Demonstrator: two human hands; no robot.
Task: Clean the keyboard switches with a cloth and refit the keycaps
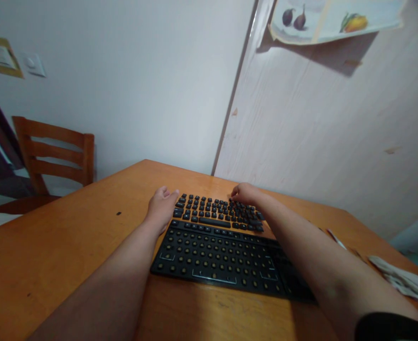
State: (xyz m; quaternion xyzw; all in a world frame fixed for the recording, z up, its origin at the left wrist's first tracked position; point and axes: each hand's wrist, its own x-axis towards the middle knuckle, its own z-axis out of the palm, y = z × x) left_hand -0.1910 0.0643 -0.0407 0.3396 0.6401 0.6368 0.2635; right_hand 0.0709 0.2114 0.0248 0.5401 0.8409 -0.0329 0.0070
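Observation:
Loose black keycaps [214, 221] lie in keyboard-like rows on the wooden table. Just in front of them is a black keyboard [216, 260] with most of its keys off, showing bare key stems; several caps remain along its top row. At the left end of the loose rows rests my left hand [162, 207], fingers apart, with nothing visible in it. My right hand [246, 193] is at the far row, thumb and forefinger pinched at a small dark keycap [230, 199]. My right forearm covers the keyboard's right part.
One small dark piece [118, 213] lies apart on the table [98, 237] to the left. A crumpled pale cloth [400, 277] and a thin white strip [336, 238] are at the right. A wooden chair [57, 151] stands at the left, and a wall [159, 94] rises behind the table.

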